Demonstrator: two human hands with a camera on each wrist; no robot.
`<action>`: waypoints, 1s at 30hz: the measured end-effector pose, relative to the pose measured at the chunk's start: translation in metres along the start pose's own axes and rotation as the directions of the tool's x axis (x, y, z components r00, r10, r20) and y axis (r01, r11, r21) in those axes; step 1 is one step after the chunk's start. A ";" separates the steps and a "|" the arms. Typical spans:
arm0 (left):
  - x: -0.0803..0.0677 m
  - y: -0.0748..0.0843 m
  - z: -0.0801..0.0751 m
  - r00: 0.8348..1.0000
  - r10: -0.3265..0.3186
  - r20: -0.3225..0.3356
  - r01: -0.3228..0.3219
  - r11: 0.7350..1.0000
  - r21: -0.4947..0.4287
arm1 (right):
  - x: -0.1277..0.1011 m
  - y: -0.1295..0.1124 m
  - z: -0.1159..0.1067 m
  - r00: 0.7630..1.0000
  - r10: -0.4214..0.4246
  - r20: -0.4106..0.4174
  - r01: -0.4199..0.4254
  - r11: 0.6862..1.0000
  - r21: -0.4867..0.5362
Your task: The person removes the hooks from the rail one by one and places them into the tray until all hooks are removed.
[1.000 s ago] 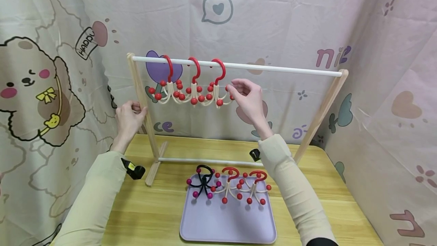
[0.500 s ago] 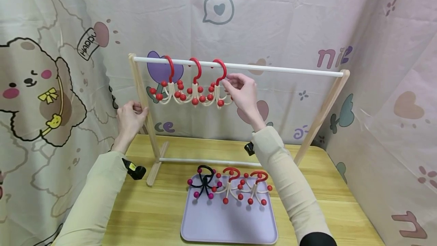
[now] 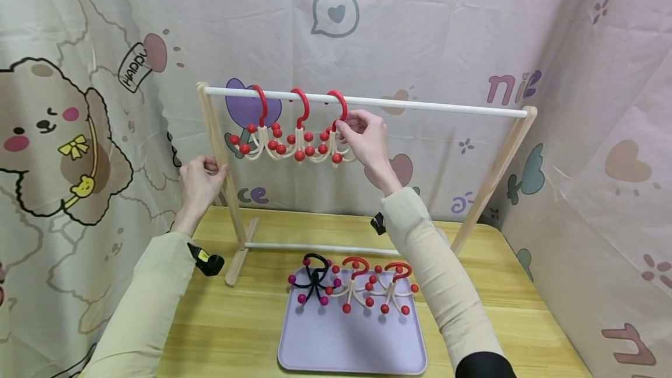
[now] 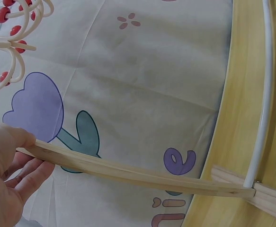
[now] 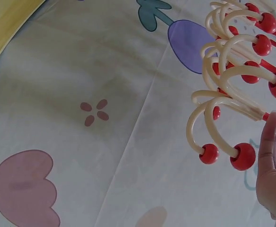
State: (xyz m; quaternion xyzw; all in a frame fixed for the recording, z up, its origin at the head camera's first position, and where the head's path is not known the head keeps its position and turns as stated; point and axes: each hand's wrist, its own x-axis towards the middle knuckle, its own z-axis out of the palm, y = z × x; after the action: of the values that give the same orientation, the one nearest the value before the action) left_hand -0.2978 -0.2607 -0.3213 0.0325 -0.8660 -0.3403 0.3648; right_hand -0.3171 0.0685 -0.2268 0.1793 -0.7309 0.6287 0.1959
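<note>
- The right hand (image 3: 364, 136) pinches the third red hanger (image 3: 336, 127) just below its hook, fingers curled round the stem; the hanger hangs upright from the white rail (image 3: 420, 102), nearer the rail's left end.
- Its long axis runs straight down from rail to beaded arms.
- The left hand (image 3: 198, 182) grips the rack's left post (image 3: 217, 150), thumb in front and fingers wrapped behind.
- The right hand is nearer.
</note>
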 end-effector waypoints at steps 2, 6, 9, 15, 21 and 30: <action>-0.001 0.000 0.000 1.000 0.002 0.002 -0.002 1.000 0.000 | 0.000 0.000 0.000 1.000 0.005 0.004 -0.005 1.000 0.002; -0.001 0.001 -0.001 1.000 -0.001 0.009 0.001 1.000 -0.002 | 0.000 -0.001 0.001 1.000 0.001 -0.001 -0.001 1.000 0.022; 0.000 0.001 -0.001 1.000 0.000 0.009 0.000 1.000 -0.005 | 0.001 -0.001 0.001 1.000 -0.009 -0.009 0.009 0.999 0.036; 0.000 0.000 -0.001 1.000 0.003 0.006 -0.003 1.000 0.000 | 0.002 -0.003 0.001 0.999 -0.030 -0.042 0.032 0.999 0.044; 0.000 0.001 -0.001 1.000 0.008 0.000 -0.008 1.000 -0.005 | 0.003 -0.003 -0.002 0.991 -0.118 -0.057 0.119 0.993 0.019; 0.000 0.001 -0.002 1.000 -0.003 0.011 0.003 1.000 -0.009 | 0.002 -0.004 -0.007 0.984 -0.159 -0.081 0.161 0.987 0.027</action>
State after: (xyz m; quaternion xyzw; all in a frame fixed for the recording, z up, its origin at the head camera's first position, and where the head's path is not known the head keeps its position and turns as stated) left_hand -0.2964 -0.2610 -0.3199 0.0304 -0.8663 -0.3450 0.3599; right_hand -0.3164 0.0744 -0.2216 0.2159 -0.6954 0.6294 0.2713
